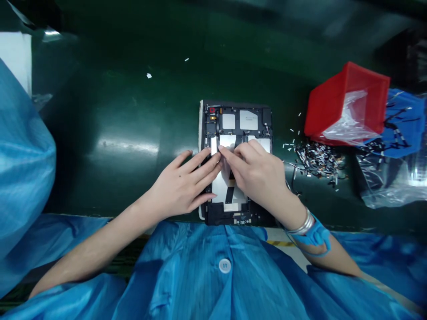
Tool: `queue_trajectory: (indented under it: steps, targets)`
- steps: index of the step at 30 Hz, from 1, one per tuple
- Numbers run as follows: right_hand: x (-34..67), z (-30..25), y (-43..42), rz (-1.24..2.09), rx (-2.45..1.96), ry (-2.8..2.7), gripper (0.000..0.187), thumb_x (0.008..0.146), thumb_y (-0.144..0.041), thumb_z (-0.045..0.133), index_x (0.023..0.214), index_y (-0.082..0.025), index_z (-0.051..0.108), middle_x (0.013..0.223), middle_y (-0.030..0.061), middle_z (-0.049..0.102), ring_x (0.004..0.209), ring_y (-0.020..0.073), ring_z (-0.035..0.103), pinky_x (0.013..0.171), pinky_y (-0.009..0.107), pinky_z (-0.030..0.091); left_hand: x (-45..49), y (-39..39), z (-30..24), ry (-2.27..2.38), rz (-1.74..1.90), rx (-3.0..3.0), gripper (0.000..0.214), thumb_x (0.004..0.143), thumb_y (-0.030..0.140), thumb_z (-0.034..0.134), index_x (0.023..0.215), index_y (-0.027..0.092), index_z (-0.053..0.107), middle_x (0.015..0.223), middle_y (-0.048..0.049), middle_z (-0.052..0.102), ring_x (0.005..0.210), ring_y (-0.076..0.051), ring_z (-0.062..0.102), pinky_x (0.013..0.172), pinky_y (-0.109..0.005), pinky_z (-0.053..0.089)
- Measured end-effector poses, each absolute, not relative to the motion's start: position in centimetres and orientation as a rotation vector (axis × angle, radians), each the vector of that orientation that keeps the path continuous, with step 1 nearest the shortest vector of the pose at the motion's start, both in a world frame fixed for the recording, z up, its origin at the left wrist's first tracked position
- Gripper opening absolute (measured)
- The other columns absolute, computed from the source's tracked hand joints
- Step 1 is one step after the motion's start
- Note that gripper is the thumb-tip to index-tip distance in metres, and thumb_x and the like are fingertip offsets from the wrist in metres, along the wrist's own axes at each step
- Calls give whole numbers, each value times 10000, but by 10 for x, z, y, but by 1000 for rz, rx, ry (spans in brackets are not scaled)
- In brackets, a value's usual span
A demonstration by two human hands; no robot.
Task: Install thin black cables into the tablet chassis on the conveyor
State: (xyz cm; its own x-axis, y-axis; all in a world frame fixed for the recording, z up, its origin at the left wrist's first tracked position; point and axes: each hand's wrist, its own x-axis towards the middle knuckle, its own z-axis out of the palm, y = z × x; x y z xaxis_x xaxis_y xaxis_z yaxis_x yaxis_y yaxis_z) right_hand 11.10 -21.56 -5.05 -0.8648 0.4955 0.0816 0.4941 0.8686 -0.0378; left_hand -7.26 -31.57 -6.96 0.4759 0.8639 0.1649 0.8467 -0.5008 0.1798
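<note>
An opened tablet (220,215) lies on the green table in front of me, its silver battery plates and black inner frame exposed. My left hand (180,184) rests on the tablet's left side, fingers stretched out and spread. Just beyond those fingertips, a narrow white strip (214,145) runs along the battery's left edge. My right hand (262,169) lies over the middle of the tablet. Its thumb and index finger come together near the strip, close to my left fingertips; whatever they pinch is hidden. A blue wrist strap (316,235) with a cord circles my right wrist.
To the right, a pile of small black-and-white parts (318,160) lies below a tilted red bin (325,109). Behind it are a blue bin (412,126) and a clear plastic bag (383,193). White scraps (149,76) dot the table (126,111). Another person's blue sleeve (23,169) juts in left.
</note>
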Motion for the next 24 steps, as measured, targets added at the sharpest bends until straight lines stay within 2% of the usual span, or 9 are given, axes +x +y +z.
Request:
queue_trajectory:
  steps: [4,7,10,13,16,19,20,22,24]
  targets:
    - [103,-51,-208,-28,-805,-2925,363,943,-154,398,1220,-169,632,812,85,630,795,197,502,569,300,364,-73,-314,-69,1533,396,2629,523,983,439,369,1357,101,512,1412,-153,510,1314,-342,451,1013,-474,394]
    - [114,-38,-207,5,-865,-2844,362,947,-168,399,1217,-194,638,822,75,651,800,194,537,590,297,377,-72,-321,-66,1567,538,2500,523,973,426,418,1411,141,438,1441,-142,482,1339,-332,422,1026,-463,393]
    - [147,-24,-219,44,-1118,-2675,362,948,-220,427,1262,-200,606,814,74,666,782,201,571,625,309,397,-64,-340,-68,1820,774,2171,569,958,356,470,1480,197,308,1482,-141,422,1360,-313,395,1049,-466,383]
    - [181,-25,-240,27,-1530,-2511,360,942,-347,456,1166,-154,662,722,90,663,654,204,572,552,308,341,-48,-362,-74,2058,820,1921,568,945,314,492,1478,237,309,1497,-148,388,1365,-334,379,1057,-533,358]
    - [191,-35,-258,298,-1704,-2555,380,911,-461,486,914,-166,726,622,72,646,532,183,540,509,295,285,-32,-377,-79,2012,814,1830,573,933,349,520,1469,258,340,1511,-136,367,1390,-357,329,1082,-599,323]
    - [186,-38,-258,683,-1702,-2477,374,920,-454,469,895,-179,721,567,31,616,532,169,552,529,281,310,-28,-377,-75,1887,983,1522,590,906,350,571,1460,300,375,1490,-81,412,1355,-337,393,1083,-554,395]
    - [186,-37,-254,837,-1653,-2419,362,931,-431,453,928,-187,720,562,15,611,540,160,558,544,275,333,-30,-374,-72,1814,1071,1352,581,896,337,586,1446,325,400,1458,-57,457,1298,-317,470,1030,-502,478]
    - [191,-31,-244,1117,-1498,-2256,348,947,-383,421,981,-210,721,577,-13,612,548,132,554,575,261,376,-36,-362,-62,1622,1225,988,551,859,311,630,1388,356,482,1338,-24,570,1050,-247,645,785,-349,627]
    - [207,-25,-237,1185,-1415,-2036,342,949,-361,414,1001,-223,722,609,-26,613,546,110,527,578,249,391,-43,-341,-50,1465,1308,723,506,785,275,704,1277,320,599,1207,-23,640,767,-165,676,534,-227,619]
